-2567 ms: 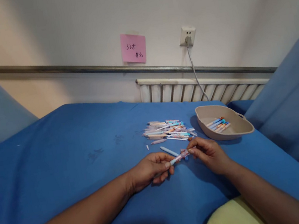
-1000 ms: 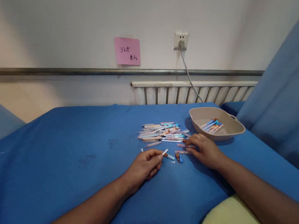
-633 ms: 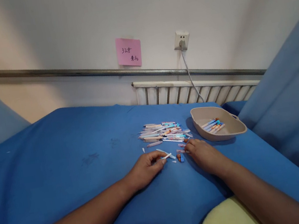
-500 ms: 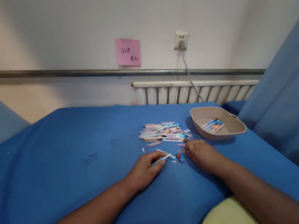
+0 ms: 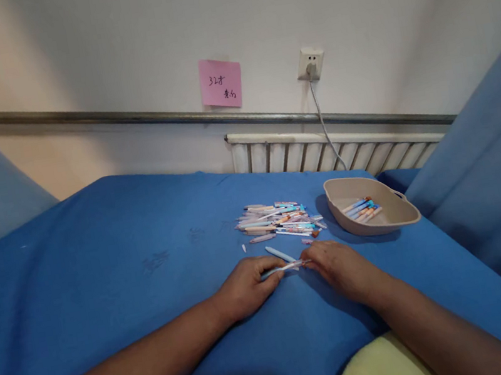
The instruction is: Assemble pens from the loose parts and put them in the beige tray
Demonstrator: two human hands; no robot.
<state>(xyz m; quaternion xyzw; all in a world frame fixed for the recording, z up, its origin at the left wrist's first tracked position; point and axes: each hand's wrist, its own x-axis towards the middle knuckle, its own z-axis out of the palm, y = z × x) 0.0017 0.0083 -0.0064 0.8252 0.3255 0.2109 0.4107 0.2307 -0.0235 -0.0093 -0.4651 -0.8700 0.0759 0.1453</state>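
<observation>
Between thumb and fingers, my left hand (image 5: pixel 251 283) pinches a light blue and white pen piece (image 5: pixel 286 266) that points right. The fingertips of my right hand (image 5: pixel 338 263) are closed on a small clear pinkish piece (image 5: pixel 306 261) at the right end of that pen. Just behind the hands a light blue pen barrel (image 5: pixel 279 253) lies on the blue cloth. Farther back is a pile of pens and pen parts (image 5: pixel 275 220). A beige basket (image 5: pixel 400 214) at the right holds several assembled-looking pens (image 5: pixel 362 209).
A small white tip (image 5: pixel 243 248) lies left of the pile. The blue cloth (image 5: pixel 101 268) covers the table. A yellow-green cushion (image 5: pixel 379 370) is under my right forearm. Behind stand a radiator (image 5: pixel 311 151), a metal rail (image 5: pixel 149 121) and a plugged-in cable (image 5: pixel 320 113).
My right hand has moved left from the loose parts to my left hand's pen, now with a small clear piece at its fingertips. The view has shifted slightly.
</observation>
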